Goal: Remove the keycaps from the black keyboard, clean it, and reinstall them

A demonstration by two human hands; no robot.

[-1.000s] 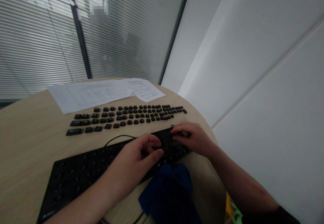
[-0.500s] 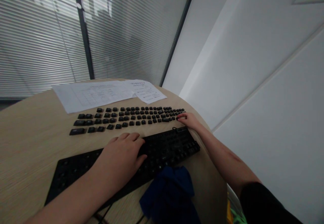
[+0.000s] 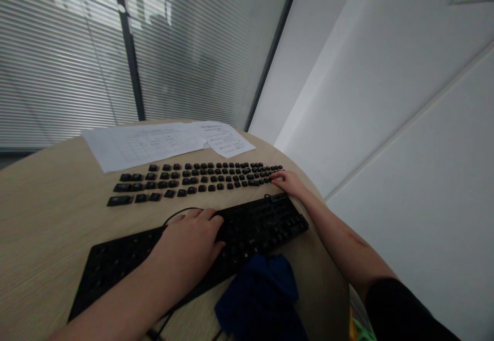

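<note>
A black keyboard (image 3: 266, 222) lies at a slant across the near side of the table, with many of its key positions bare on the left. My left hand (image 3: 195, 240) rests palm down on its middle, fingers bent towards the far edge and thumb apart. Loose black keycaps (image 3: 212, 179) stand in several rows beyond the keyboard. At the right end of these rows my right hand (image 3: 287, 180) has thumb and fingertips closed together on a small keycap, mostly hidden by the fingers.
A dark blue cloth (image 3: 260, 300) is bunched against the keyboard's near edge. A black cable (image 3: 181, 211) loops behind my left hand. Printed paper sheets (image 3: 154, 143) lie at the back of the round wooden table (image 3: 42, 197). A white wall (image 3: 405, 140) closes off the right.
My left hand has shifted slightly, and the cable loop behind it now shows. My right hand stays at the right end of the keycap rows.
</note>
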